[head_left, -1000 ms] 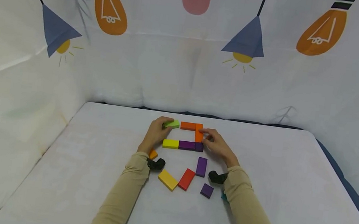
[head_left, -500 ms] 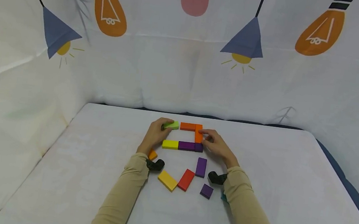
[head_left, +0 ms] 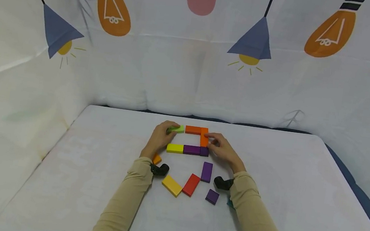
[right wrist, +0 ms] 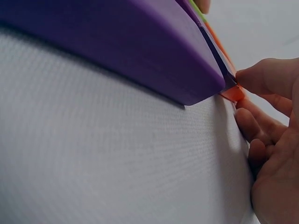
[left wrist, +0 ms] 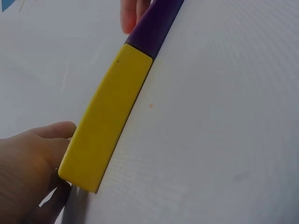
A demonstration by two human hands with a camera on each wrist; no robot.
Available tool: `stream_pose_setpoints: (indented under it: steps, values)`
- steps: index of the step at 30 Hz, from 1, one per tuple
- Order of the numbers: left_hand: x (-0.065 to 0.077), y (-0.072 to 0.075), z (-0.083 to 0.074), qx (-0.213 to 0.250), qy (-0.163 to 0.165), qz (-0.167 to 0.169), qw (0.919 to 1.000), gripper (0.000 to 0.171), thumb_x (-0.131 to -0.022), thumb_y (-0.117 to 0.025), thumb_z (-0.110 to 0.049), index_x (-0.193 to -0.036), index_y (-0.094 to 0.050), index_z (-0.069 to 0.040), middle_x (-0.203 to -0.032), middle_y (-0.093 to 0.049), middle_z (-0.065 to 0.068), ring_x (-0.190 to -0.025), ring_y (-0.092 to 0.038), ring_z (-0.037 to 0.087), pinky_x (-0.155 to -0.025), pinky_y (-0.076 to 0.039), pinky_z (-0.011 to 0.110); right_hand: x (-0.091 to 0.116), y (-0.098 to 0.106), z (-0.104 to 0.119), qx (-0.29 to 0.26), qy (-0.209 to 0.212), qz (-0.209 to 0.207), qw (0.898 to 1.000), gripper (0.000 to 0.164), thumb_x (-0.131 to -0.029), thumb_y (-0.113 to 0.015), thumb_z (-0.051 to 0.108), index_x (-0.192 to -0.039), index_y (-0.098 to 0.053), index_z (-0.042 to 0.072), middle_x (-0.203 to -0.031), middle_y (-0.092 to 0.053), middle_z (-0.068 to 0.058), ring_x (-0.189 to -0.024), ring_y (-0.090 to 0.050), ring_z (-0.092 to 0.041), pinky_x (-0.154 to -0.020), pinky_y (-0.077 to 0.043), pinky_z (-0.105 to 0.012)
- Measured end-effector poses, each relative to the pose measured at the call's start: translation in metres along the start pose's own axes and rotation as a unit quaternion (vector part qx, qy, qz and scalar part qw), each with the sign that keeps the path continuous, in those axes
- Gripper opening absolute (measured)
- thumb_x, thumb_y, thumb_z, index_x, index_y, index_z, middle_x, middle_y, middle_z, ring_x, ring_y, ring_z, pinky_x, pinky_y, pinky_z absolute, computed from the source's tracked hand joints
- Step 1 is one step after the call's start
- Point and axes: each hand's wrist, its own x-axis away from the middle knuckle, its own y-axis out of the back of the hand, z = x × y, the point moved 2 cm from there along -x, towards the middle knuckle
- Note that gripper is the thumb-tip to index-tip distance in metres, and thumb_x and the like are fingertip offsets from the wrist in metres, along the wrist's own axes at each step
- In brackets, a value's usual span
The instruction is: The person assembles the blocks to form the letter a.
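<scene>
The left hand (head_left: 161, 135) has its grip clamped on the green block (head_left: 177, 129), at the far side of the desk (head_left: 69, 186). The green block sticks out to the right of that grip. Its long side runs mostly left to right, but it is turned a bit, with its right end farther from the person. That end is just beside the far orange block (head_left: 193, 130), and a thin gap seems to show between them. I think this gap and this small turn matter most for the next move. The left hand is the nearer one to the green block. I can't tell if the block is lifted or flat on the desk.

The right hand (head_left: 225, 150) is on the other side. Its fingertips touch the side orange block (head_left: 204, 138), which points toward the person and meets the right end of the far orange block. I can't tell if that grip pinches or only touches.

Nearer the person is a row: the yellow block (head_left: 174, 148), the long purple block (head_left: 191, 150) and the small purple block (head_left: 204, 151), end to end. The red block (head_left: 191, 185) and the gold block (head_left: 171, 186) lie closer still, both slanted.
</scene>
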Motion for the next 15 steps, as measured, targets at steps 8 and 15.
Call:
stream_pose_setpoints:
  steps: [8, 15]
  values:
    - [-0.0016, 0.0017, -0.0001, -0.009, -0.035, -0.002, 0.9993, 0.025, -0.091, -0.06, -0.008, -0.115, -0.067, -0.008, -0.125, -0.061, 0.01, -0.121, -0.053, 0.028, -0.106, -0.04, 0.042, 0.0006, 0.0018, 0.0036, -0.004, -0.007, 0.0, 1.0, 0.042, -0.094, -0.052, 0.014, -0.136, -0.049, 0.011, -0.138, -0.042, -0.016, -0.112, -0.045, -0.031, -0.101, -0.039, -0.048]
    - [-0.0012, 0.0005, 0.0001, -0.015, -0.026, 0.01, 0.9995, 0.026, -0.093, -0.058, -0.01, -0.117, -0.066, -0.009, -0.127, -0.06, 0.01, -0.123, -0.052, 0.028, -0.107, -0.038, 0.042, -0.0007, 0.0007, 0.0013, -0.003, -0.013, 0.002, 1.0, 0.042, -0.094, -0.052, 0.014, -0.136, -0.049, 0.011, -0.139, -0.042, -0.015, -0.112, -0.045, -0.03, -0.1, -0.039, -0.048]
